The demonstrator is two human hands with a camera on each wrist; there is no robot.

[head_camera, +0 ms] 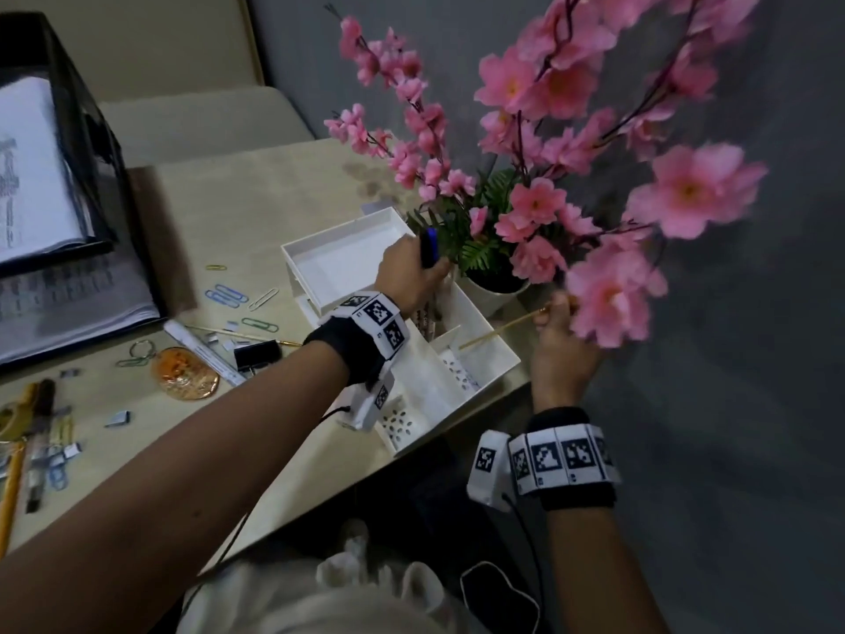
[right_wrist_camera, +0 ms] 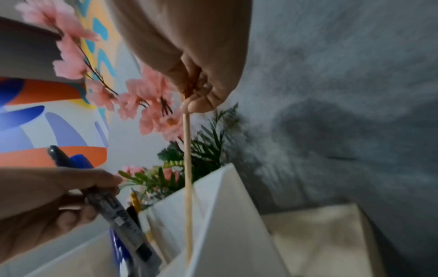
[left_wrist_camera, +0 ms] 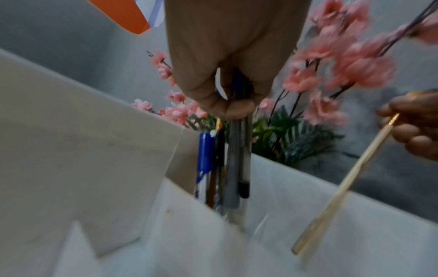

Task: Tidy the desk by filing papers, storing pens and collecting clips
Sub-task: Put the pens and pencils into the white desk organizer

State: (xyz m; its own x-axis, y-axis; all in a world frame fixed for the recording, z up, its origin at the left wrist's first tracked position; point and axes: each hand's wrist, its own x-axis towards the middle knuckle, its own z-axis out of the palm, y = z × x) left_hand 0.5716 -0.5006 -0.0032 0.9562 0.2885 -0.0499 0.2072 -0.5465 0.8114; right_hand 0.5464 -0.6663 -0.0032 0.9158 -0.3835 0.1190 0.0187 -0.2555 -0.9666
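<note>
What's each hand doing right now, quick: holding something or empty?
Left hand: closed around a bundle of pens, lowering them into the white organizer.
Right hand: pinching a thin wooden stick by its top end.

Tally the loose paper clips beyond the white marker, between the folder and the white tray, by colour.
Yellow paper clip: 1
Blue paper clips: 2, overlapping and hard to separate
Silver paper clip: 1
Green paper clip: 1
Total: 5
</note>
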